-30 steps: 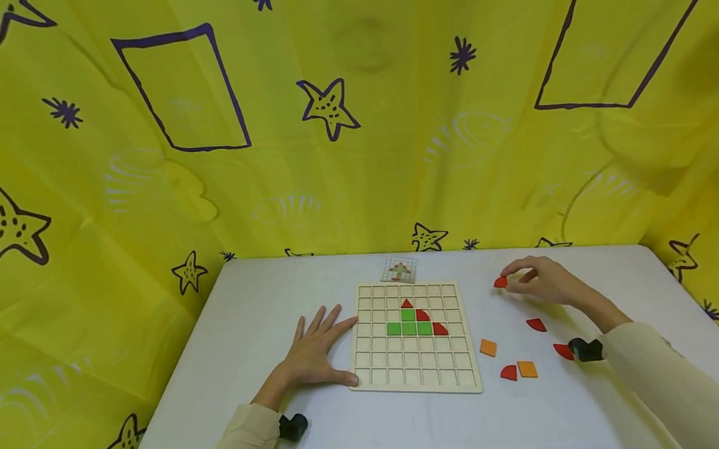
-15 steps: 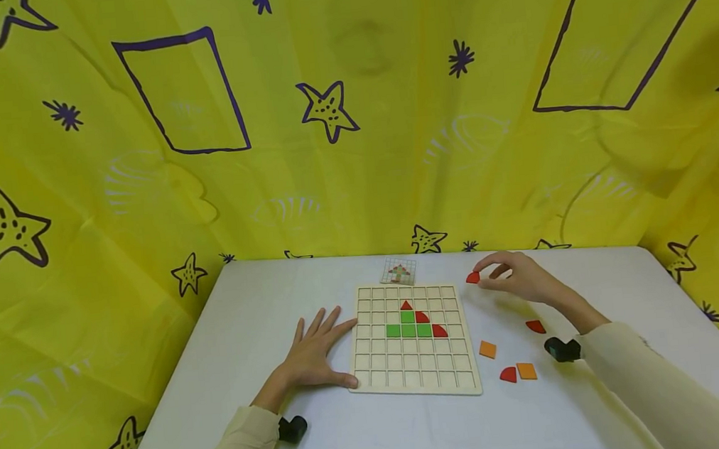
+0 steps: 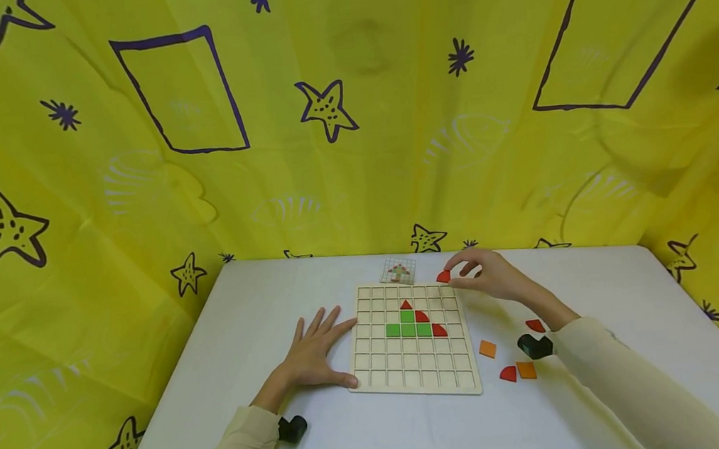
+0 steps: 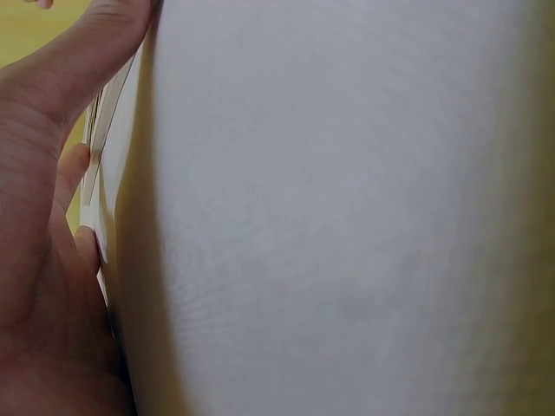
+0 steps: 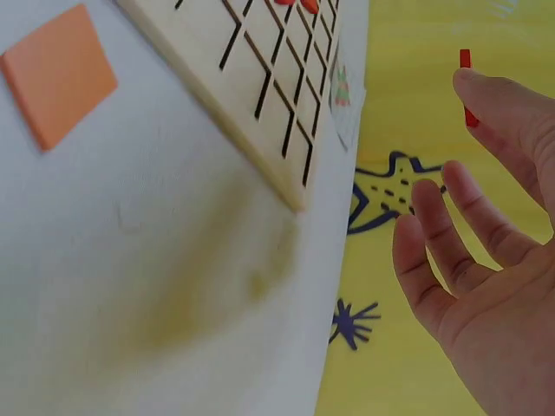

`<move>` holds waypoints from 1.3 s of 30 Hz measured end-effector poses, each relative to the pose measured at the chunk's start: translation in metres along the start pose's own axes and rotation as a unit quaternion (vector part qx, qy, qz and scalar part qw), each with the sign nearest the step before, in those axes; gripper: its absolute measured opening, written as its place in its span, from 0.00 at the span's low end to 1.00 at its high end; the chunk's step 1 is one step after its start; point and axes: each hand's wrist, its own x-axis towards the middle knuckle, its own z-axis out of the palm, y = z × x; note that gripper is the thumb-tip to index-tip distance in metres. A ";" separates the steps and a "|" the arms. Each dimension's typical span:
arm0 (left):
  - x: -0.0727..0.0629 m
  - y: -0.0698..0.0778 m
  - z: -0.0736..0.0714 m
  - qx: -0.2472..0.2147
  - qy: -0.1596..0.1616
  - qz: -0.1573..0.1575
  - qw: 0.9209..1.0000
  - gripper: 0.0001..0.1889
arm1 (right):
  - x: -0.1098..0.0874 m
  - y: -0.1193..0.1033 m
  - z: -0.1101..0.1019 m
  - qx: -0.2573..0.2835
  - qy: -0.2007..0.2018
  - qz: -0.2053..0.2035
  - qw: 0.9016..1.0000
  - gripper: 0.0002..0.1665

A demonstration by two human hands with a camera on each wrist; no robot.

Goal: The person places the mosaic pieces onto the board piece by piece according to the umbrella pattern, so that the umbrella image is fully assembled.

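Yellow curtain (image 3: 387, 172), thin red quarter-circle (image 3: 443, 276) in pinch of right fingers (image 3: 463, 254), left fingers (image 3: 329, 320) wide apart.

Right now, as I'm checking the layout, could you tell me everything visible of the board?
The board is pale, looks wooden and is divided by ridges into a square grid of cells. It lies flat on the white table, with the card just beyond its far edge. Four green squares, a red triangle and two red quarter-circles sit in it. The left hand touches its left edge with thumb and index finger.
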 end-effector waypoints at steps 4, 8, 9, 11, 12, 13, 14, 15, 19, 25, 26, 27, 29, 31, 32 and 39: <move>0.001 0.001 -0.001 -0.002 0.001 0.000 1.000 0.59 | 0.006 -0.009 0.010 0.007 -0.004 -0.008 1.000 0.14; 0.001 0.000 0.000 -0.004 0.001 0.000 1.000 0.59 | 0.012 -0.015 0.022 0.015 -0.010 -0.020 1.000 0.13; 0.001 0.000 0.000 -0.003 0.001 0.000 1.000 0.59 | 0.014 -0.016 0.025 0.017 -0.012 -0.025 0.999 0.13; 0.001 -0.001 0.000 -0.001 0.001 0.000 1.000 0.59 | 0.017 -0.019 0.032 0.022 -0.018 -0.030 0.999 0.12; 0.001 -0.001 0.001 0.000 0.002 0.000 1.000 0.59 | 0.018 -0.019 0.035 0.026 -0.020 -0.033 0.999 0.12; 0.001 -0.001 0.001 0.002 0.001 0.000 1.000 0.59 | 0.019 -0.020 0.037 0.027 -0.023 -0.038 0.999 0.13; 0.001 -0.001 0.001 0.003 0.001 -0.001 1.000 0.60 | 0.019 -0.021 0.040 0.028 -0.025 -0.041 0.998 0.13; 0.001 -0.001 0.001 0.004 0.000 -0.002 1.000 0.60 | 0.020 -0.022 0.043 0.028 -0.027 -0.044 0.998 0.13; 0.001 -0.002 0.001 0.002 -0.003 -0.004 1.000 0.60 | 0.022 -0.024 0.053 0.035 -0.030 -0.057 0.997 0.13; 0.000 -0.002 0.001 0.000 0.000 -0.002 1.000 0.60 | 0.027 -0.026 0.070 0.044 -0.033 -0.053 0.997 0.12; 0.000 -0.002 0.001 -0.001 0.000 -0.002 1.000 0.60 | 0.028 -0.026 0.073 0.044 -0.034 -0.051 0.997 0.12; 0.000 -0.002 0.001 -0.001 0.000 -0.003 1.000 0.60 | 0.029 -0.026 0.075 0.044 -0.035 -0.047 0.997 0.12; 0.000 -0.002 0.001 -0.003 0.000 -0.003 1.000 0.60 | 0.030 -0.026 0.080 0.045 -0.037 -0.040 0.998 0.12; 0.000 -0.003 0.002 -0.003 0.000 -0.003 1.000 0.60 | 0.031 -0.026 0.084 0.047 -0.040 -0.034 0.998 0.12; 0.000 -0.003 0.002 -0.003 0.001 -0.003 1.000 0.60 | 0.031 -0.026 0.086 0.045 -0.040 -0.031 0.998 0.12; 0.000 -0.002 0.001 -0.002 0.001 -0.003 1.000 0.60 | 0.034 -0.026 0.095 0.029 -0.050 -0.032 0.998 0.12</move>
